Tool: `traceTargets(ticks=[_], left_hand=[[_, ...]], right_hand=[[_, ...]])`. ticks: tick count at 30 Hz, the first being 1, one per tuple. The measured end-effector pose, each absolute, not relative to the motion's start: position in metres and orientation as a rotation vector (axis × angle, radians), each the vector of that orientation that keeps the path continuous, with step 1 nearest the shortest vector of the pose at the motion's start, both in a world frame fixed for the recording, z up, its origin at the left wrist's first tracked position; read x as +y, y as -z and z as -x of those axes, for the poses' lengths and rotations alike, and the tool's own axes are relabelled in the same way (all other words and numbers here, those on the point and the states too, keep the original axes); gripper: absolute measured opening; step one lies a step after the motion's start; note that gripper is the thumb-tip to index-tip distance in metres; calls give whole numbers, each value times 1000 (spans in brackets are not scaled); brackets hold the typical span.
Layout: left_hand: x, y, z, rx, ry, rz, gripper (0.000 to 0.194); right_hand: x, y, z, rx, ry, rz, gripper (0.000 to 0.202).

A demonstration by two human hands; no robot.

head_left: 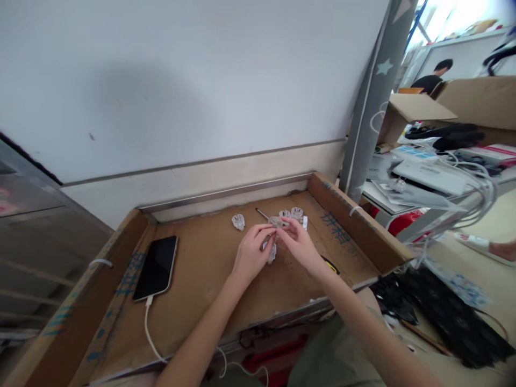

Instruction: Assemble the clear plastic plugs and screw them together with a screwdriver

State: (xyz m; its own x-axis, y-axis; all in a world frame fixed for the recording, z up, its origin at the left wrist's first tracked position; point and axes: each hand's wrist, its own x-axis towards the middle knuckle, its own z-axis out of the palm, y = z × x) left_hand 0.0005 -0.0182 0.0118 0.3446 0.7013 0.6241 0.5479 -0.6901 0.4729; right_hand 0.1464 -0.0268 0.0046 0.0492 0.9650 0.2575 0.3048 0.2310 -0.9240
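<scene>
My left hand [253, 248] and my right hand [297, 243] meet over the cardboard tray [201, 279], fingers pinched together on a small clear plastic piece [279, 243]. Its exact shape is mostly hidden by the fingers. Just beyond the fingertips lies a thin metal shaft [262, 214], like a screwdriver's, with a clear part at its near end. A clear plug [271, 252] rests right under my left hand. Two more clear plugs, one of them this plug [297, 213], sit close together behind my right hand. Another clear plug [238, 221] lies apart, farther left.
At the tray's left lies a black-screened phone [156, 267] with a white cable [150, 333]. A black and yellow object [331, 265] is partly behind my right forearm. Raised cardboard walls [355, 220] edge the tray. To the right, a cluttered table [427, 177] stands; a person [431, 80] is beyond.
</scene>
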Motion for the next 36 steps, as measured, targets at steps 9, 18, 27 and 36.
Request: traceTargets(ticks=[9, 18, 27, 36], left_hand=[[14, -9, 58, 1672, -998, -2483, 21], [6, -6, 64, 1823, -630, -2471, 10], [8, -10, 66, 1719, -998, -2350, 11], [-6, -8, 27, 1605, -1270, -2500, 12]], right_hand=[[20, 13, -117, -1322, -895, 1246, 35], [6, 14, -117, -1377, -861, 1256, 34], [0, 14, -117, -1414, -872, 1230, 35], [2, 17, -118, -1436, -920, 1239, 36]])
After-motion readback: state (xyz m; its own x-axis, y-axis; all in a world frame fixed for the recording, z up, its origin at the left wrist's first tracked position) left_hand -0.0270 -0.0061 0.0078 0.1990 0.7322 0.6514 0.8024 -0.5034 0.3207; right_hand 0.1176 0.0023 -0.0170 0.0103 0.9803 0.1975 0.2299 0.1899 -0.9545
